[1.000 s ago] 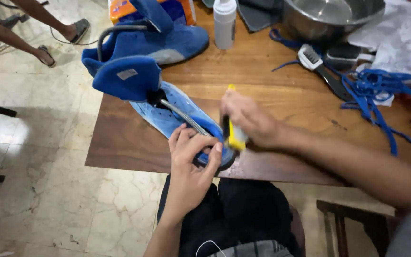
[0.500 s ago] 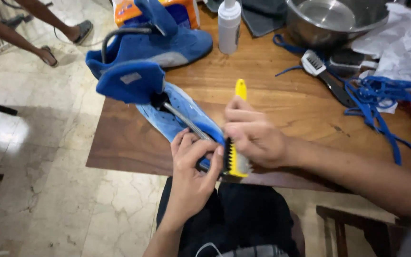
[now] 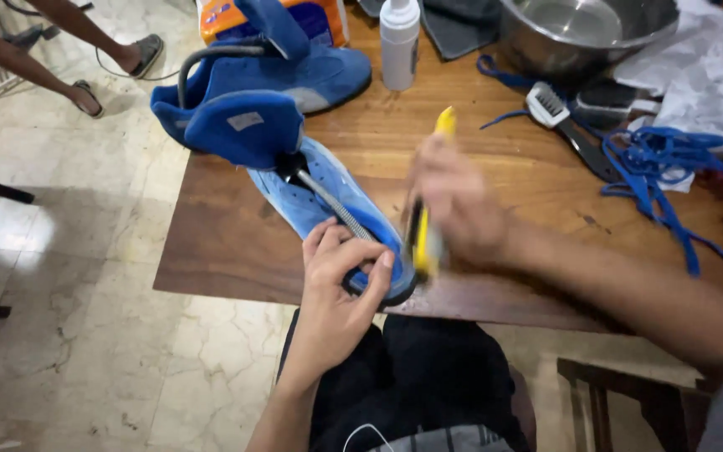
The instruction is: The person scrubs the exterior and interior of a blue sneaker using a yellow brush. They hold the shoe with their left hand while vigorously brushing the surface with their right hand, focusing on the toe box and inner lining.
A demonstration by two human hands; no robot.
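Right hand [image 3: 455, 205] is blurred now — mid-stroke, fingers closed round the yellow brush [image 3: 425, 224]; half a second ago it sat sharper with the handle standing higher above the knuckles, so the brush has come down and in against the toe of the shoe [image 3: 336, 209]. The bristle end is too smeared to tell if it touches the toe; it looks right at it. Left hand [image 3: 338, 289] has barely shifted: fingers curled over the toe end, gripping the shoe at the near table [image 3: 211, 268] edge, thumb toward the sole side. The shoe lies on its side, light blue inside up, a metal shoe tree [image 3: 328, 197] running through it, the dark blue tongue flapped back. Judged from this — scrubbing of the toe area is under way, not finished. The second shoe [image 3: 311, 79], white bottle [image 3: 399, 42], steel bowl [image 3: 587, 33], spare brush [image 3: 550, 105] and blue laces [image 3: 663, 163] sit untouched further back.
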